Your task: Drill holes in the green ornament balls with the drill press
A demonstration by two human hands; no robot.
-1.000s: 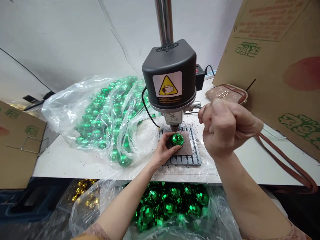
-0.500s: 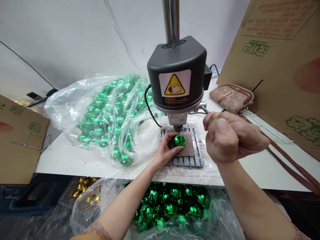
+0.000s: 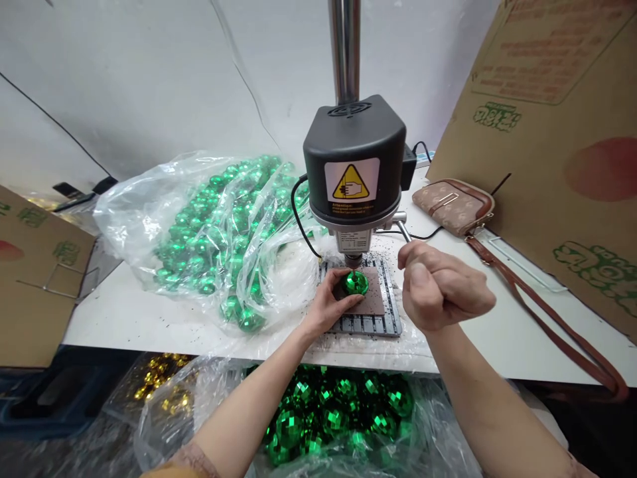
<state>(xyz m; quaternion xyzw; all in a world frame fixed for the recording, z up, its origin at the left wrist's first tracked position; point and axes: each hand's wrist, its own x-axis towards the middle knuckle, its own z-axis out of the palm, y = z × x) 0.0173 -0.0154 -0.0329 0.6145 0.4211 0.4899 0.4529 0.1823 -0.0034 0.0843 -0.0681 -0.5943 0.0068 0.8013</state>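
Between the thumb and fingers of my left hand (image 3: 332, 302) is a green mirrored ball (image 3: 356, 283), held on a brown board (image 3: 374, 302). The board lies on the slotted metal base (image 3: 393, 324) of a drill press (image 3: 354, 153). Right above the ball is the chuck (image 3: 353, 259), its bit at the ball's top; I cannot tell how deep it is. My right hand (image 3: 442, 285) is closed around the end of the press's metal lever (image 3: 404, 230), whose grip end is hidden in the fist.
A clear plastic bag (image 3: 119, 199) of small green mirrored balls lies left on the white table (image 3: 164, 325). Below the front edge are larger green balls (image 3: 336, 421) in plastic. A patterned purse (image 3: 450, 202) and a cardboard box (image 3: 542, 146) stand right. Dark shavings dot the base.
My right fist has come down and slightly left with the lever, which shows more now. The press head sits slightly lower in view. My left hand stays on the ball.
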